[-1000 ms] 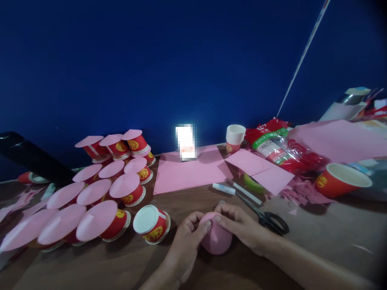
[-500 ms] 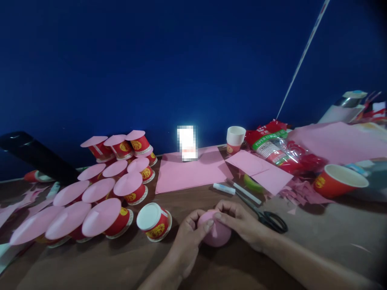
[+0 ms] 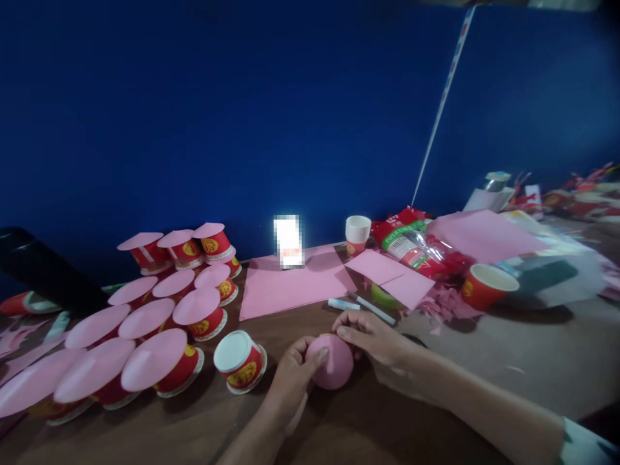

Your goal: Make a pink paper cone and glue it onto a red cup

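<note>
A small round pink paper cone is held low over the front of the brown table. My left hand grips its left side, with the thumb lying on its face. At its upper right edge my right hand has its thumb and fingers closed together, touching the rim; whether they pinch the paper is hard to see. Left of my hands, an upside-down red cup with a white base on top stands without a pink cone. Several red cups topped with pink cones stand in rows farther left.
Pink sheets lie by the blue wall, under a bright blurred rectangle. To the right are a glue stick, a white cup, a red cup package, paper scraps and an orange-red cup. My right forearm mostly hides the scissors.
The view has shifted, showing more of the right side. My right hand has moved from the middle of the pink cone to its upper right edge. My left hand keeps its hold.
</note>
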The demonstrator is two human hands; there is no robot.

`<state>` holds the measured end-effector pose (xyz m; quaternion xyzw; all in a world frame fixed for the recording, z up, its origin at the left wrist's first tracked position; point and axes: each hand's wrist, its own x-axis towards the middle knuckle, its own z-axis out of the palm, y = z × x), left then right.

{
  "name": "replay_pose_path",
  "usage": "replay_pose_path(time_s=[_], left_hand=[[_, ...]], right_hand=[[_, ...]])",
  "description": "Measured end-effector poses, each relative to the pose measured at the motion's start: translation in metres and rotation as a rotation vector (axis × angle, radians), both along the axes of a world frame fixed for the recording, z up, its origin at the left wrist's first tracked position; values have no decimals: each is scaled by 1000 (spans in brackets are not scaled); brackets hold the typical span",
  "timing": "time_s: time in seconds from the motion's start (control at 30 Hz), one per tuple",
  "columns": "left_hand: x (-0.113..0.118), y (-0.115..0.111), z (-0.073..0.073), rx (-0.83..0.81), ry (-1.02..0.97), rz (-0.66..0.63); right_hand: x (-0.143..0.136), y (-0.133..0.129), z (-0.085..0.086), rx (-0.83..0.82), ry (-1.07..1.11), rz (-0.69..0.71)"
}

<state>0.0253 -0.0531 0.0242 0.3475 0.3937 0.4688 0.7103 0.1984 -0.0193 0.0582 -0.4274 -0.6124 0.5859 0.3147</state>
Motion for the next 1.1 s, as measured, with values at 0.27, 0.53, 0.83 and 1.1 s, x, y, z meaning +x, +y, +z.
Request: replay_pose_path(time_s=[0.27, 0.53, 0.83, 1.1], left_hand=[[0, 0, -3, -41, -1, 14], [0, -1, 0, -22, -15, 6], [2, -1, 1, -27, -23, 49], [1, -2, 2, -46, -26, 24]], right_hand=[[68, -17, 18, 406, -609, -81], [104, -33, 5, 632, -950, -38], [104, -44, -13, 693, -1087, -93], [115, -53, -5, 629, -1161, -40]])
